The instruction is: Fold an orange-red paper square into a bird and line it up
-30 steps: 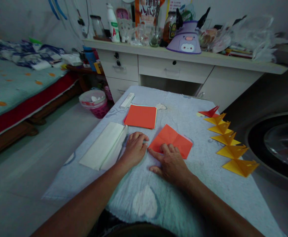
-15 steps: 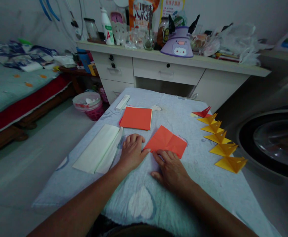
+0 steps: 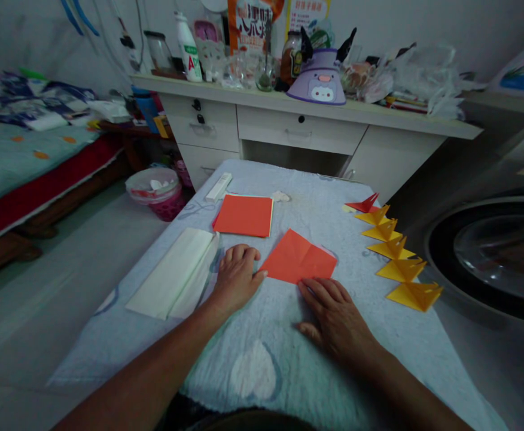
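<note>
A folded sheet of orange origami paper (image 3: 298, 256) lies flat on the cloth-covered table (image 3: 262, 323), with crease lines across it. My left hand (image 3: 238, 276) rests palm down at its left corner, the thumb tip touching the corner and the other fingers on the cloth. Along the near edge, towards the right, my right hand (image 3: 331, 308) presses down with its fingers stretched out and its thumb apart. Neither hand grasps anything. Beyond my left hand sits a stack of square orange paper (image 3: 245, 215).
Several yellow folded paper figures (image 3: 403, 269) and a red one (image 3: 364, 205) line the table's right side. A pale folded cloth or paper (image 3: 172, 272) lies at left, below a narrow white box (image 3: 219, 187). A cluttered desk (image 3: 298, 123) stands behind; a washing machine (image 3: 441, 251) is at right.
My right hand has slid to the right along the paper's near edge. My left hand stays at the left corner. The whole view has shifted slightly.
</note>
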`<state>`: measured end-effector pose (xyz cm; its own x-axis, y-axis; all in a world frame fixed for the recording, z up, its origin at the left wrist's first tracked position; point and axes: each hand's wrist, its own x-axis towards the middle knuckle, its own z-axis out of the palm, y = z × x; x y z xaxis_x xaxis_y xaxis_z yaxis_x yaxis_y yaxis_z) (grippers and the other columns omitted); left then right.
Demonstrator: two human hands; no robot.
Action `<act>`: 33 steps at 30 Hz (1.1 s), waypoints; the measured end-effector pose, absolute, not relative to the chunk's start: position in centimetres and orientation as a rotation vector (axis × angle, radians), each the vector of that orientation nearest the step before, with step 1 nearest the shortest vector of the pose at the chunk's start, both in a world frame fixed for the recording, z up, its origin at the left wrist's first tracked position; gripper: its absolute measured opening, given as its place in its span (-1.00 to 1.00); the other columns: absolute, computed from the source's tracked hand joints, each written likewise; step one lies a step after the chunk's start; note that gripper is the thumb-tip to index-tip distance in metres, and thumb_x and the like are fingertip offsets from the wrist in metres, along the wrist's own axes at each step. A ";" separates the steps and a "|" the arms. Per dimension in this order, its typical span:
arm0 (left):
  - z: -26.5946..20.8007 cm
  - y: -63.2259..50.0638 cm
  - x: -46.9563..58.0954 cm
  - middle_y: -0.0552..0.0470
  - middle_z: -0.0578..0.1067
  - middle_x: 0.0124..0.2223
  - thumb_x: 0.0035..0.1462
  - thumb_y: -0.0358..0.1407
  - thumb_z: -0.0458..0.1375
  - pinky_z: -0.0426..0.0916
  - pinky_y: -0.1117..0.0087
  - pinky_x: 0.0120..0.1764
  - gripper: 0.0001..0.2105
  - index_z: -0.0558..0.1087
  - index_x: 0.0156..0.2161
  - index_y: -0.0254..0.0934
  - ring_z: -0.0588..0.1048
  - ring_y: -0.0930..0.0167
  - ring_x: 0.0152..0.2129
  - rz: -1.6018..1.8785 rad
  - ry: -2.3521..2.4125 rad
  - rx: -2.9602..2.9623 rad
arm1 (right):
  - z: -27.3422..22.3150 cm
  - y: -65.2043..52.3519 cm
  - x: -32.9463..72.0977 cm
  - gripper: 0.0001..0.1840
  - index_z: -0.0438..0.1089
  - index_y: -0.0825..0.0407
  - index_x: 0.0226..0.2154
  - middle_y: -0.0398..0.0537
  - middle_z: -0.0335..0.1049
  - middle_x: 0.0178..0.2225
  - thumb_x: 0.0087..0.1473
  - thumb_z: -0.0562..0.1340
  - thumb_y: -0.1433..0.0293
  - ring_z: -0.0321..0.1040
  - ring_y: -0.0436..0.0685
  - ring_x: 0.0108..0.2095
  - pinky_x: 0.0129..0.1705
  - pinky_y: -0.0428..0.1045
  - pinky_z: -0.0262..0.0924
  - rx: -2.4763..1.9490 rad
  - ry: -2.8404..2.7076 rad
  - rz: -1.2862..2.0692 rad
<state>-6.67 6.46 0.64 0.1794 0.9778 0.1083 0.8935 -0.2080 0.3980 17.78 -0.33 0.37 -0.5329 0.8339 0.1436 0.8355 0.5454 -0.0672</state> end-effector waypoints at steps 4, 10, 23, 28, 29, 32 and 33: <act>0.5 6.5 -6.8 -0.06 0.34 -0.05 0.10 -0.27 0.18 0.19 0.17 -0.03 -0.77 0.33 -0.13 -0.21 0.27 0.19 -0.03 0.516 1.792 2.206 | 0.2 -0.9 19.2 -0.31 0.26 0.06 0.20 0.10 0.30 0.18 0.18 0.12 -0.02 0.15 0.37 0.14 0.18 0.28 0.01 -1.484 -2.630 -0.071; 0.5 6.4 -6.8 -0.05 0.35 -0.06 0.10 -0.29 0.17 0.20 0.17 -0.01 -0.79 0.33 -0.14 -0.21 0.28 0.21 -0.04 0.546 1.765 2.215 | -0.1 -1.7 21.5 -0.32 0.25 0.04 0.22 0.12 0.31 0.17 0.17 0.14 0.01 0.17 0.38 0.13 0.16 0.32 0.01 -1.501 -2.628 -0.113; 0.0 6.5 -7.1 -0.04 0.41 -0.08 0.20 -0.28 0.08 0.22 0.14 -0.01 -0.88 0.38 -0.17 -0.21 0.33 0.22 -0.06 0.639 1.708 2.249 | 3.7 1.8 22.1 -0.69 0.48 0.03 -0.18 0.08 0.50 -0.14 0.24 0.10 0.24 0.41 0.21 -0.13 -0.04 0.12 0.27 -1.577 -2.337 0.347; -0.3 6.5 -7.1 -0.03 0.40 -0.09 0.19 -0.19 0.12 0.21 0.14 0.00 -0.82 0.37 -0.15 -0.22 0.33 0.22 -0.06 0.674 1.697 2.280 | 2.4 6.6 21.2 -0.51 0.35 0.21 0.04 0.27 0.42 -0.01 0.15 0.15 0.24 0.35 0.34 -0.01 0.06 0.21 0.19 -1.816 -2.088 0.169; -0.4 6.5 -7.1 -0.03 0.40 -0.09 0.19 -0.20 0.13 0.21 0.14 0.00 -0.82 0.36 -0.14 -0.22 0.33 0.22 -0.06 0.672 1.695 2.288 | 1.8 7.2 21.0 -0.48 0.33 0.25 0.06 0.31 0.41 -0.01 0.15 0.14 0.24 0.35 0.35 -0.02 0.05 0.21 0.19 -1.858 -2.080 0.185; -0.3 6.3 -7.1 -0.03 0.39 -0.08 0.18 -0.19 0.14 0.22 0.14 -0.02 -0.80 0.35 -0.13 -0.21 0.32 0.21 -0.06 0.664 1.696 2.306 | 0.5 8.2 20.7 -0.49 0.34 0.23 0.06 0.31 0.43 -0.05 0.15 0.14 0.25 0.35 0.34 -0.06 0.01 0.20 0.21 -1.882 -2.054 0.184; -0.2 6.3 -7.1 -0.03 0.39 -0.08 0.17 -0.19 0.14 0.22 0.14 -0.02 -0.79 0.35 -0.12 -0.20 0.32 0.20 -0.05 0.661 1.687 2.313 | 0.3 8.3 20.7 -0.49 0.34 0.22 0.06 0.29 0.43 -0.06 0.14 0.16 0.25 0.35 0.34 -0.08 0.00 0.19 0.21 -1.876 -2.051 0.187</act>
<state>-7.06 6.26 -0.23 0.2471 0.9401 0.2349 0.8492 -0.3268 0.4148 20.70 8.31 0.27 -0.0588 0.9839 0.1688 0.9371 0.1127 -0.3303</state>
